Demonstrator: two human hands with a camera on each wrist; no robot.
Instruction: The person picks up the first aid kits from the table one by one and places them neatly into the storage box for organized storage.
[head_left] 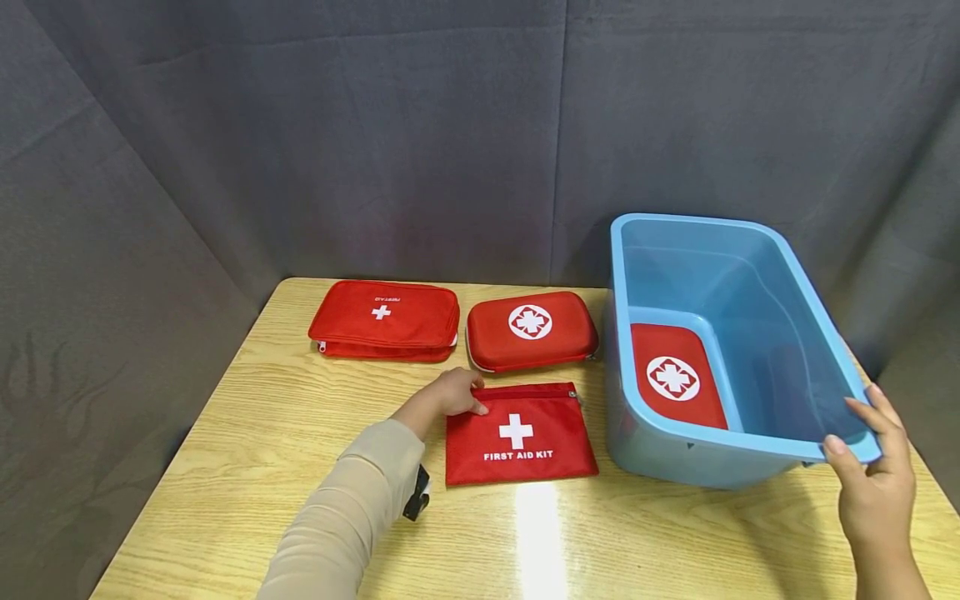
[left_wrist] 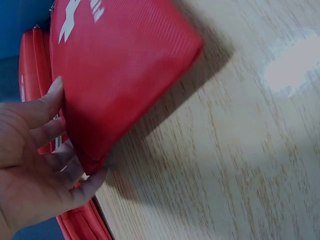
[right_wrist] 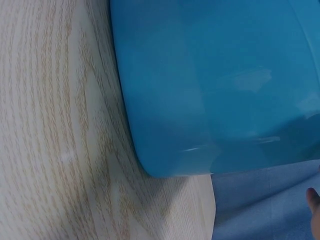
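My left hand [head_left: 456,392] pinches the upper left edge of a flat red first aid pouch [head_left: 480,433] with a white cross. In the left wrist view, the thumb lies on the upper face of the pouch [left_wrist: 125,65] and the fingers go behind its edge; a shadow shows beneath it. At the right, my right hand [head_left: 877,467] grips the near right corner of a blue plastic bin [head_left: 705,462], fingers over the rim. Inside the bin lies a red case [head_left: 667,412] with a white round emblem. The right wrist view shows mostly the bin's outer wall [right_wrist: 210,90].
Behind the pouch sit a red hard case [head_left: 495,337] with a round emblem and, farther left, a red zipped first aid bag [head_left: 345,321]. All stand on a wooden table [head_left: 225,483]. Grey cloth [head_left: 450,150] hangs behind the table and along its sides.
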